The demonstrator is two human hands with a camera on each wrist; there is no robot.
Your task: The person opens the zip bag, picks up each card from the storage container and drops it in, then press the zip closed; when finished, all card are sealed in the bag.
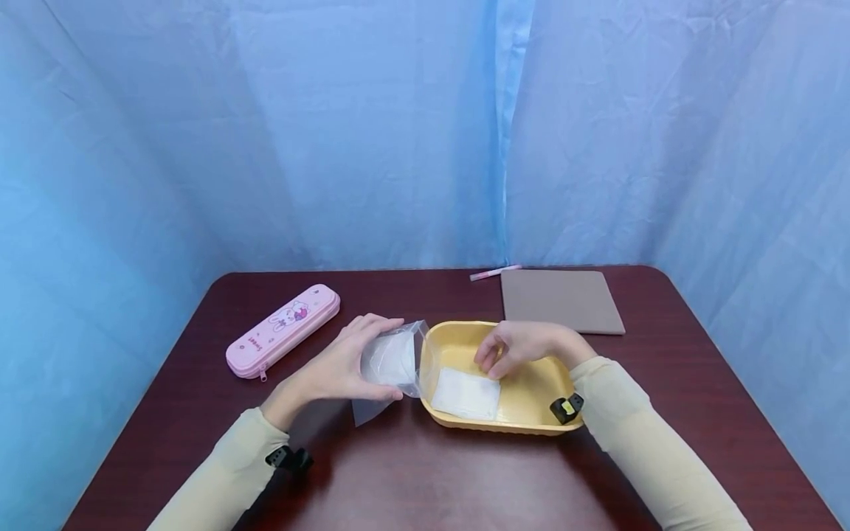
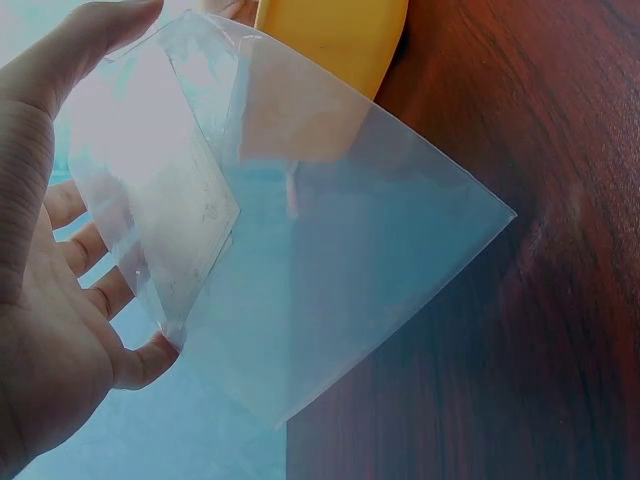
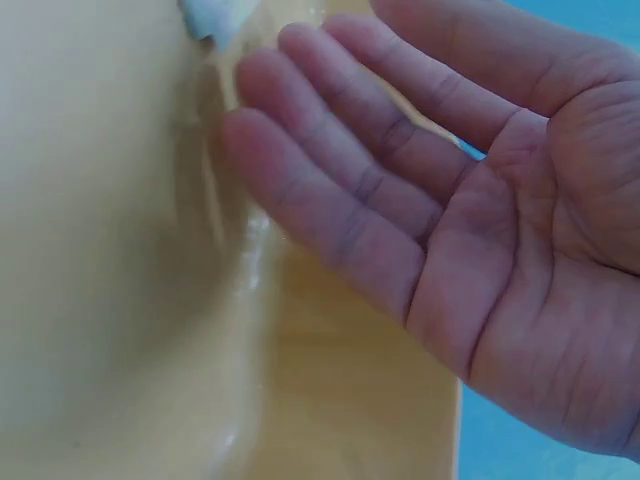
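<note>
Standing on a dark table point(image 1: 458, 479), a yellow tray point(image 1: 531, 394) stretches sideways. Left of the tray, the left hand point(image 1: 339, 365) grips a clear bag point(image 2: 340, 260) between thumb and fingers. Over the tray, the right hand point(image 1: 524, 346) has loosely bent fingers, apparently holding nothing. Inside the tray's left end, roughly along its length, lies a white packet point(image 1: 467, 394), nearer the right fingertips; whether they touch is hard to tell.

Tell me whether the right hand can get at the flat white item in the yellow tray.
Probably yes: the right hand is over the yellow tray, close to the flat white item; it seems empty, and no object lies between them.
</note>
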